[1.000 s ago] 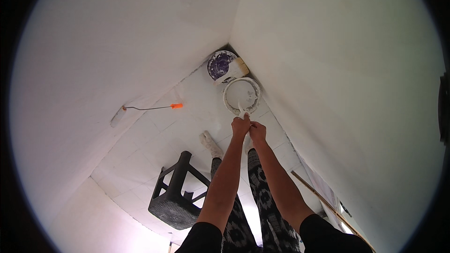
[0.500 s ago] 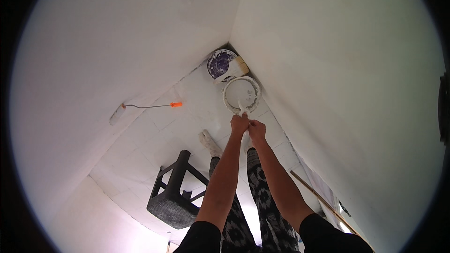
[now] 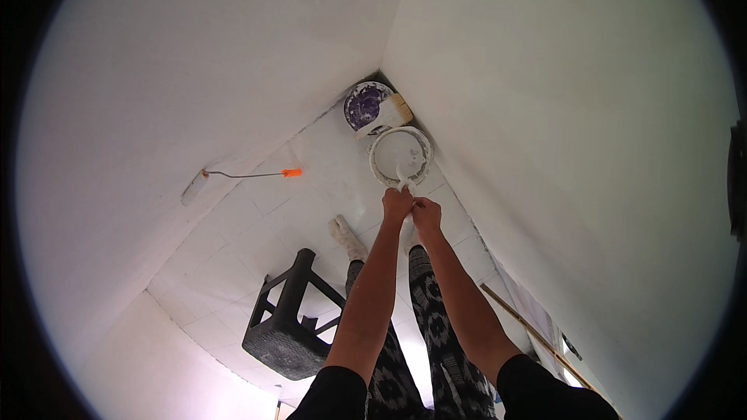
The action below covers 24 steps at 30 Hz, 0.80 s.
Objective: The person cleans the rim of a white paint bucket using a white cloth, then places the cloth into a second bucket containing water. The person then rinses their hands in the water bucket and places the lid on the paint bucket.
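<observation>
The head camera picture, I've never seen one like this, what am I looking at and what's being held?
No machine here, just someone's bare hands. The camera sits on their head, looking down; its wide lens bends straight edges. The left hand grips a white thing, soft-looking, at the near edge of a white bucket; the right hand, closed beside it, seems to hold it too. I can't tell what it is. On the floor beyond the bucket is a purple container smeared with white, a wide brush at its edge. A roller is to the left; nearer is a black stool.
</observation>
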{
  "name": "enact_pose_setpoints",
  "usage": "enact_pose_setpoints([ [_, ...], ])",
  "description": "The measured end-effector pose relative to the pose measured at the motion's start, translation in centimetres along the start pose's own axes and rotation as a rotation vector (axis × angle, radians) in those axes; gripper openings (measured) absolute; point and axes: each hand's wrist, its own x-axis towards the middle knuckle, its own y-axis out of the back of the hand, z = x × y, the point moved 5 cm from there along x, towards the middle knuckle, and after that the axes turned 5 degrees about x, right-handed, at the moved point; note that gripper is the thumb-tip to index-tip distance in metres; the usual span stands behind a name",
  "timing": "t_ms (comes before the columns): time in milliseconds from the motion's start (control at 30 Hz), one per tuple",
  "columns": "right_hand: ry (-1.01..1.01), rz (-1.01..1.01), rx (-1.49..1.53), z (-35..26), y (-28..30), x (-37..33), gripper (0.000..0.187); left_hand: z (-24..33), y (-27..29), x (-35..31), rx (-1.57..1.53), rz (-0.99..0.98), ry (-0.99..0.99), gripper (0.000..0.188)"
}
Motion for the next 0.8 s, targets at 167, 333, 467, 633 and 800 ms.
enact_pose_setpoints([
  [167,-0.003,-0.011,-0.004,-1.1,-0.1,-0.7,0.026,-0.2,0.2,0.2,0.028,0.018,-0.023,0.047],
  [333,-0.005,-0.008,0.011,-1.2,-0.1,-0.6,0.026,0.1,0.3,0.2,0.050,0.025,-0.063,0.046],
  [467,0.002,0.013,-0.004,-0.9,0.4,-0.2,0.026,0.8,0.1,-0.1,0.039,0.001,-0.055,0.044],
  [633,-0.014,0.004,-0.002,-1.3,0.4,-0.6,0.026,0.6,0.2,-0.1,0.033,0.004,-0.082,0.041],
  [800,-0.007,0.008,-0.041,-1.2,0.6,-0.8,0.029,0.3,-0.1,0.1,0.000,-0.038,-0.043,0.039],
])
